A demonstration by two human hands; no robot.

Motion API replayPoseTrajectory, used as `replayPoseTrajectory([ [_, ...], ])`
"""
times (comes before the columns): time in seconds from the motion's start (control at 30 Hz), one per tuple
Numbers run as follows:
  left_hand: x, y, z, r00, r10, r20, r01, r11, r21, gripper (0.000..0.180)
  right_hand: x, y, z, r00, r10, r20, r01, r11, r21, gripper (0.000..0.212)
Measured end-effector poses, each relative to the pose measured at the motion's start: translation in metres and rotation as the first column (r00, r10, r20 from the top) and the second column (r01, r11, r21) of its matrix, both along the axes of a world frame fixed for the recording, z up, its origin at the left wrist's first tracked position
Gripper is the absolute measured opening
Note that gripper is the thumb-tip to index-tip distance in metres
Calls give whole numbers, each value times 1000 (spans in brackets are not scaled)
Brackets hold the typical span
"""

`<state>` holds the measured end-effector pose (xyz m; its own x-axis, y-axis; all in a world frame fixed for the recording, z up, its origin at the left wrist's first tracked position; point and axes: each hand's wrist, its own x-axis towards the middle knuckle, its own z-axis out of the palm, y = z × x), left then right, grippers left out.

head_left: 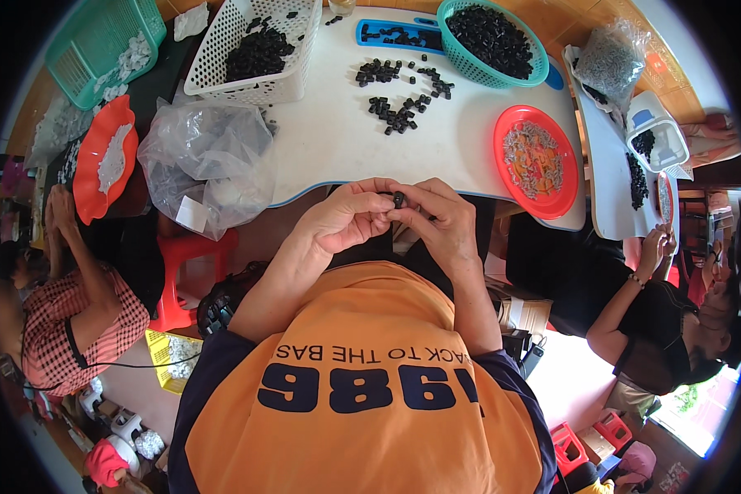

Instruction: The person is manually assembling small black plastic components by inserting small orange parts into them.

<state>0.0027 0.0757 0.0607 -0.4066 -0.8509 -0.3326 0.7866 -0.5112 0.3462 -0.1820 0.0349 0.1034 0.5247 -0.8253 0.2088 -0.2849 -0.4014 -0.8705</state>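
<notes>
Just off the table's near edge, both my hands meet at a small black plastic piece, short and roughly cylindrical. My left hand is closed, thumb and fingertips pinched together against the piece. From the other side, my right hand pinches it between thumb and forefinger. Whether something smaller sits between the fingertips is hidden. Farther in on the table lie loose black pieces of the same kind. To the right, a red plate bears many tiny silvery-grey parts.
The white table carries a white perforated basket, a blue tray and a teal basket, all with black pieces. A clear plastic bag hangs over its left edge. People work on either side; a red stool stands at left.
</notes>
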Motion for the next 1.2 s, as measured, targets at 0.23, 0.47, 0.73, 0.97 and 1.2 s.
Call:
replayPoseTrajectory([
  [0.23, -2, 6, -7, 997, -39, -68, 36, 998, -42, 21, -5, 0, -8, 997, 73, -18, -75, 993, -91, 36],
  [0.47, -1, 5, -1, 998, -60, -10, 60, 996, -73, 18, -8, -1, -11, 995, 103, -5, -102, 986, -134, 35],
  [0.73, -9, 6, -9, 994, -1, 107, 17, 989, -148, 17, -4, 4, -18, 998, 52, 39, -43, 980, -195, 32],
  [0.97, -3, 0, -17, 992, 63, 110, -56, 996, -70, 18, -4, 3, -15, 998, 14, 62, -21, 993, 116, 46],
  [1.2, 104, -74, 23, 737, 655, -166, -669, 741, -47, 25, -20, -6, -19, 972, -80, 223, 30, 975, 220, 58],
])
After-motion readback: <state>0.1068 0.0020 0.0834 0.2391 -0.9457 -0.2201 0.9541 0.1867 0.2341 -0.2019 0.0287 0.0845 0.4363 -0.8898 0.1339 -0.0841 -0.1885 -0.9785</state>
